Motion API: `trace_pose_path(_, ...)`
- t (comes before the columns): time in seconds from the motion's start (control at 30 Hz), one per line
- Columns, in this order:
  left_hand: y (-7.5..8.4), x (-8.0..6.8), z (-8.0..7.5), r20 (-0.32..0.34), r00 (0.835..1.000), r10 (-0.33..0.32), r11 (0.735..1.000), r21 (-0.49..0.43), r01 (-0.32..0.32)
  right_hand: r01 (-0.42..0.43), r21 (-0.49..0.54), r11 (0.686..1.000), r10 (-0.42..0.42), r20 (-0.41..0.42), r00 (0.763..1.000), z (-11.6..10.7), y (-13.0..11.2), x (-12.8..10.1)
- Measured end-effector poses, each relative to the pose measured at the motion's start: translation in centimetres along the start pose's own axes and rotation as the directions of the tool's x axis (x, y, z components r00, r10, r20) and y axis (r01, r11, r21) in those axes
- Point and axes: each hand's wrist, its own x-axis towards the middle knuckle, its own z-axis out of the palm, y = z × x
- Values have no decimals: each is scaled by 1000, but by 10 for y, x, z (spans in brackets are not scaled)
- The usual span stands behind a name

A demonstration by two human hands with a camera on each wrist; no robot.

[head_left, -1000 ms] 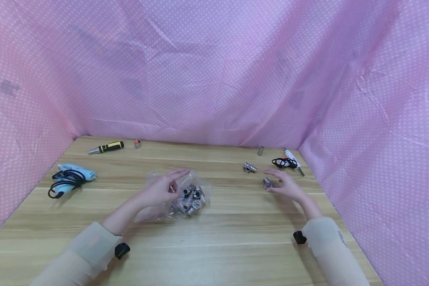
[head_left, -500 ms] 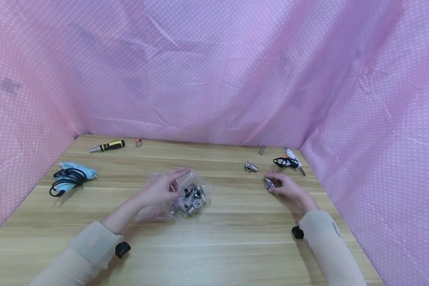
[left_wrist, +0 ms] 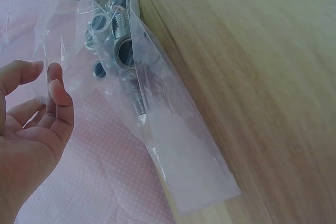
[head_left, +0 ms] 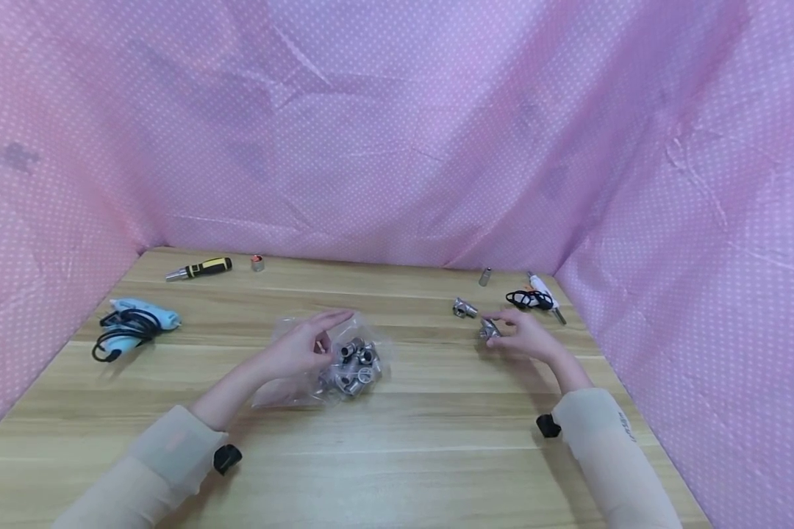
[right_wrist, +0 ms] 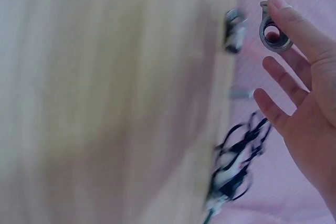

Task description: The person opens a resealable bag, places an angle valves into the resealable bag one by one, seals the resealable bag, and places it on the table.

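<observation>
My right hand pinches a silvery metal pipe fitting between thumb and fingers, raised over the right part of the table. In the right wrist view the round opening of this fitting shows beside the thumb, while the lower fingers spread away from it. My left hand holds the mouth of a clear plastic bag, thumb and fingertips at the film. Several similar metal fittings lie inside the bag. Another fitting lies on the table just beyond my right hand.
A small metal cylinder and a white tool with a black cord are at the back right. At the left lie a blue glue gun, a yellow-black screwdriver and a small metal ring. Pink dotted cloth surrounds the table.
My right hand has closed on the fitting from the table, lifted it and shifted slightly left. The left hand and the bag stay in place.
</observation>
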Motion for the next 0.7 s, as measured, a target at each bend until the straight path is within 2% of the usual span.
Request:
trace_pose_path(0.13,0,1,0,3,1000,3,1000,-6,-3,83,-38,996,-84,-23,996,-5,-24,7)
trace_pose_path(0.37,-2,2,1,-7,999,38,999,16,-38,170,-86,982,-174,-40,984,-6,-74,20)
trace_pose_path(0.57,-3,2,2,-2,999,42,999,14,-42,265,-129,956,-278,-98,956,6,-109,35)
trace_pose_path(0.7,-2,2,1,-1,999,33,999,17,-33,306,-101,947,-314,-77,946,20,-132,43)
